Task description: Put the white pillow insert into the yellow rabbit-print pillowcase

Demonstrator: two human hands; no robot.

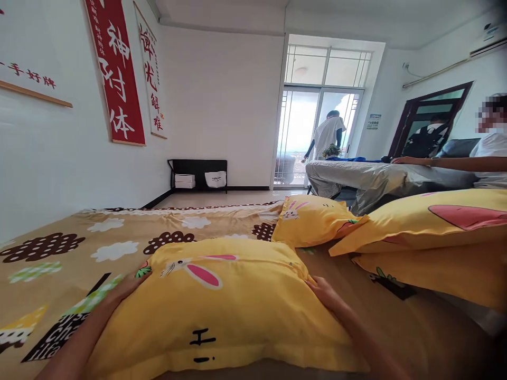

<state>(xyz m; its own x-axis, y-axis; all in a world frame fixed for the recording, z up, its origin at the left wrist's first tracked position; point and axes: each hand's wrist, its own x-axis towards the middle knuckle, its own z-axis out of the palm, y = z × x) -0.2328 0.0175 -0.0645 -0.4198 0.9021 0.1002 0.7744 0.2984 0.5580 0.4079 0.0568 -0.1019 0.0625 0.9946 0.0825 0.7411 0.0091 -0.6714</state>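
Observation:
A plump yellow pillow (237, 306) with a printed rabbit and the word "Hi" fills the near middle, lying on a patterned bedspread (122, 229). My left hand (133, 281) grips its left edge near the far corner, fingers partly hidden by the cloth. On the opposite side my right hand (322, 291) holds the right edge, with the fingers closed against the fabric. Just beyond lies a smaller-looking yellow pillow (312, 216) with the same rabbit print. At the right, another yellow pillow (428, 219) rests on top of a further yellow pillow (439, 269).
A covered table (364, 171) stands past the pillows, with a seated person's forearm (451, 162) on it. Another person (330, 132) stands by the glass door. A low black shelf (198, 171) is against the far wall. Hanging scrolls (116, 79) line the left wall.

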